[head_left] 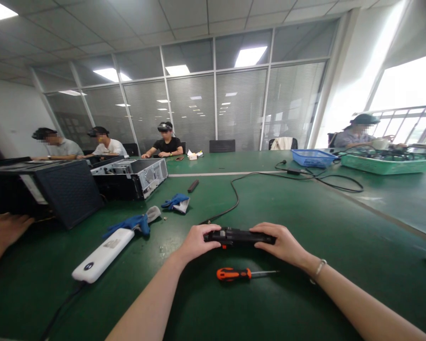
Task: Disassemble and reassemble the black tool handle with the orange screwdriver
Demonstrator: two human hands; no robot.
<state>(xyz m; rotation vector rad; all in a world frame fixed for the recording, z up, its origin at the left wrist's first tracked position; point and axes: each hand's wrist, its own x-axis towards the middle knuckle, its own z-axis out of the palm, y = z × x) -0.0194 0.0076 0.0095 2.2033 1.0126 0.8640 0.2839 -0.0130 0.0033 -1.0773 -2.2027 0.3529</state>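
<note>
A long black device (239,237) lies level above the green table (305,303), held at both ends. Around its left end are the fingers and thumb of my left hand (198,244). My right hand (282,240) grips the right end, fingers on the far side and thumb on the near side. A small orange-red part shows on the device's near edge, close to my left thumb. Nearer to me, a screwdriver (234,273) with an orange and black handle rests on the table, its shaft pointing right. A black cable (236,196) runs up to the device's left end.
At left are a white power bank (102,255), blue-grey gloves (177,202), an open metal computer case (152,177), a black case (71,189) and another person's hand (7,229). A dark bar (193,185) lies ahead. Blue (312,158) and green baskets (386,165) stand far right.
</note>
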